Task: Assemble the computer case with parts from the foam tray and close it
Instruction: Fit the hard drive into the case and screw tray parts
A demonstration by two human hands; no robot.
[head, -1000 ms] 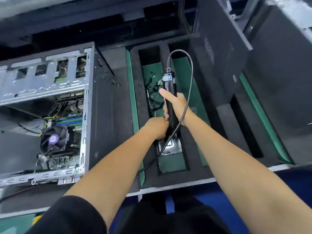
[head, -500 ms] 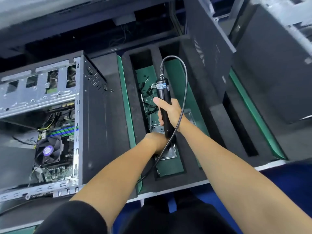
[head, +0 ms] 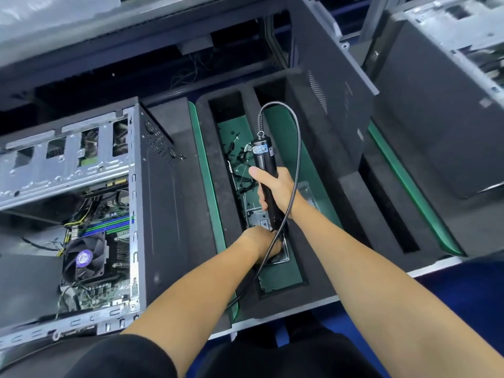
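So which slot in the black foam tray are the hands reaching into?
The second slot from the left, the one with loose black cables at its far end. The right hand grips the electric screwdriver over it; the other slots have no hands in them.

A black short sleeve (head: 117, 358) covers the left upper arm; both forearms are bare, legs apparently in black.

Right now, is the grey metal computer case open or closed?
Open: the grey metal computer case has no side panel on, so its fan and board show.

Both forearms reach forward, right hand (head: 275, 186) curled in a grip above the downturned left hand (head: 263, 240).
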